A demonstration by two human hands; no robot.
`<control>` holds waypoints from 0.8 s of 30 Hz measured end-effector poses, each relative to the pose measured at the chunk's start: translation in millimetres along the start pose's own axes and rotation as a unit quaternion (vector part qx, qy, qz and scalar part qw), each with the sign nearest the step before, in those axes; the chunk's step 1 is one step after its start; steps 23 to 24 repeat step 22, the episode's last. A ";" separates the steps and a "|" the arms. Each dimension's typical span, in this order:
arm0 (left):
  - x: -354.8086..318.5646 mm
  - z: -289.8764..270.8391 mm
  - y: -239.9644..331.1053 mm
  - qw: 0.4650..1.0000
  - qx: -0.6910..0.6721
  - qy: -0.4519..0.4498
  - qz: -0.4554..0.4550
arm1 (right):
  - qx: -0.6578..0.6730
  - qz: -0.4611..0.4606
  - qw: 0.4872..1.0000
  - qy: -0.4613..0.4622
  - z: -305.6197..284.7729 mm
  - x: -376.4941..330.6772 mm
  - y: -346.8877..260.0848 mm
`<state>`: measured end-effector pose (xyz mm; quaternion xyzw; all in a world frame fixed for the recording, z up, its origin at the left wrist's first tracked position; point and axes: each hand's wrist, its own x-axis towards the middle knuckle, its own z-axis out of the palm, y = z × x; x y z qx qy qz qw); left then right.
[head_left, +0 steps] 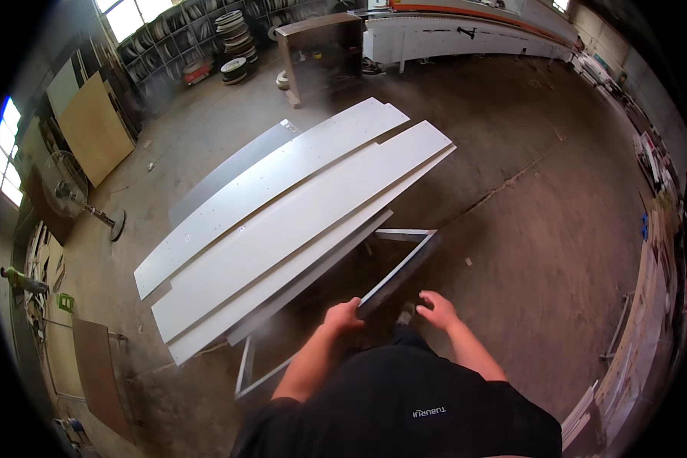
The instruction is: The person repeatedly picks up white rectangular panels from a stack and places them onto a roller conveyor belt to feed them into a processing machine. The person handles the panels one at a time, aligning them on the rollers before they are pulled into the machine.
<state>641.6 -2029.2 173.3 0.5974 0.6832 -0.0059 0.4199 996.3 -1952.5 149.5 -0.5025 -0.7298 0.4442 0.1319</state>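
My left hand [343,316] is closed on the near rail of a metal frame [399,269], a cart or rack of square tube. Its fingertips are partly hidden. My right hand [438,311] hangs free just right of that rail, thumb and fingers apart, holding nothing. Long white panels [309,217] lie overlapped and slightly fanned out on the frame, to the left and ahead of my hands. Another white panel [275,180] with small holes lies at the far side of the stack, and a greyer panel [233,164] shows beyond it.
A standing fan [72,191] and leaning boards [95,126] are at the left. Behind the stack stand a brown cabinet [320,57] and a long white machine [450,42]. Stacked sheets [626,359] line the right side. Rolls of edging [233,38] fill racks at the back.
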 end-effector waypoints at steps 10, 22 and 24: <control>114.5 -61.3 -31.6 0.987 -0.053 -0.021 -0.149 | 0.100 0.359 0.926 -0.064 -29.4 -99.3 426.2; 432.6 -83.9 134.3 0.973 0.048 0.127 -0.188 | 0.200 0.325 0.924 0.002 -280.6 219.5 487.4; 432.6 -83.9 134.3 0.973 0.048 0.127 -0.188 | 0.200 0.325 0.924 0.002 -280.6 219.5 487.4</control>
